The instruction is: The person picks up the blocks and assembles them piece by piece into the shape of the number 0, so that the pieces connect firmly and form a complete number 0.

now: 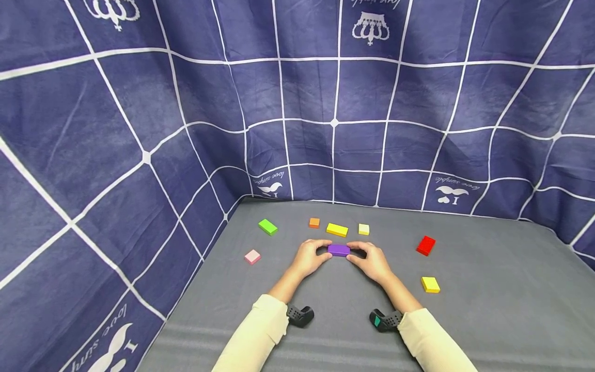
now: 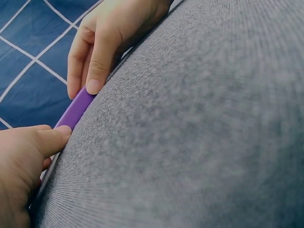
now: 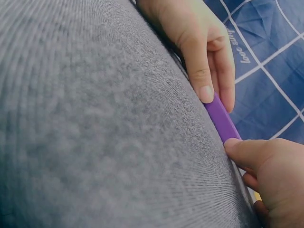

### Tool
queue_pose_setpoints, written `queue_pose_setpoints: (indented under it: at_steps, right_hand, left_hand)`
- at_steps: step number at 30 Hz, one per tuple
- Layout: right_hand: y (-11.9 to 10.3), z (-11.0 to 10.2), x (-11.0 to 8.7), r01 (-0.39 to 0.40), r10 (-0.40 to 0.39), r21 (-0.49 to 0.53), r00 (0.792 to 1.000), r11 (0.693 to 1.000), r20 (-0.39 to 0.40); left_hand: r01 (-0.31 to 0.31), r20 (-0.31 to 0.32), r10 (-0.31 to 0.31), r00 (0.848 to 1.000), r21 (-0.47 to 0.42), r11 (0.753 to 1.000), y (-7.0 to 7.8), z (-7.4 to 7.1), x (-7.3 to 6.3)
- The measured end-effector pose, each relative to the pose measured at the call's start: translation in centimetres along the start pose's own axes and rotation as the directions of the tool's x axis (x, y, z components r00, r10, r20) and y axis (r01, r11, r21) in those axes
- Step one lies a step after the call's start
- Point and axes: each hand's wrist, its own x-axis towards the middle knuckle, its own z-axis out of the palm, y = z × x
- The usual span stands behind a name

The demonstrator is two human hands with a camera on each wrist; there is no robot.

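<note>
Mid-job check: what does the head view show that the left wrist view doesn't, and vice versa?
Head view only: green rectangular block, pink square block, orange square block, yellow rectangular block, pale-yellow square block, red rectangular block, yellow square block, black wrist devices and cream sleeves.
Left wrist view only: fine weave of the grey cloth surface.
Both: that cloth, left hand and right hand pinching the purple rectangular block at opposite ends, and the blue white-gridded curtain.

The purple block (image 1: 339, 250) looks like smooth plastic with a soft satin finish, the grey cover (image 1: 344, 305) like matt cloth with fine, slightly rough ribbing, the curtain (image 1: 362, 93) like creased, low-sheen cloth, the sleeves (image 1: 255, 333) matt cloth, and the wristbands (image 1: 299, 315) dull, perforated plastic or rubber.
</note>
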Motion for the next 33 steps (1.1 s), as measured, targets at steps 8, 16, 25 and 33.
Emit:
queue_pose_setpoints:
  at_steps: [8,16,25,33]
  right_hand:
    - [0.15,-0.06,0.13,0.009,-0.009,-0.015,1.000,1.000,-0.013]
    - [0.07,0.09,0.11,0.018,-0.017,0.005,1.000,1.000,-0.019]
    - [0.35,0.06,-0.14,0.018,-0.017,0.070,1.000,0.997,-0.017]
    - [0.33,-0.56,-0.44,-0.004,0.002,0.092,1.000,0.996,0.017]
  left_hand:
    - [0.022,-0.011,-0.022,1.000,-0.003,1.000,0.07,0.08,0.13]
    - [0.032,-0.009,-0.032,0.999,-0.001,0.999,-0.03,0.10,0.08]
    - [0.010,0.024,-0.010,1.000,0.005,1.000,0.30,-0.30,-0.07]
    - [-0.033,0.077,0.032,0.996,0.005,0.999,0.66,-0.84,-0.23]
